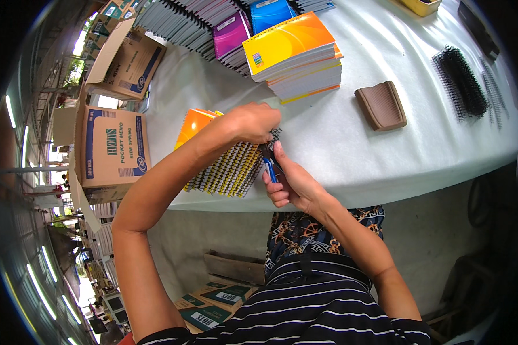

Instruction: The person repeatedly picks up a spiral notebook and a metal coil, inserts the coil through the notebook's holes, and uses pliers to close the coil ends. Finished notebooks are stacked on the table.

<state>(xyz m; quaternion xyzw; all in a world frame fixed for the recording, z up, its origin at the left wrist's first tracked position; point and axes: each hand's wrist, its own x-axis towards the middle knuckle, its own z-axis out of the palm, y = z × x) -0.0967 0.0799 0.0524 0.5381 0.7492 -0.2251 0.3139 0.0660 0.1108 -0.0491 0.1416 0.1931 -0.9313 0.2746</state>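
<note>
My right hand (298,183) is closed around small pliers (271,170) with blue handles and a dark head. The pliers' head is up against the corner of a stack of spiral notebooks (227,168), whose wire bindings face me in yellow, white and dark rows. An orange and yellow cover (193,125) shows at the stack's far left. Reaching across the stack, my left hand (258,122) has its fingers curled in at the same corner, just beyond the pliers. Whatever those fingers pinch is hidden.
Taller notebook piles (305,75) stand at the back, with orange, purple and blue covers. Brown cartons (115,146) line the left side. On the white-covered table (385,158), a brown block-shaped object (381,106) and black wire coils (461,81) lie to the right.
</note>
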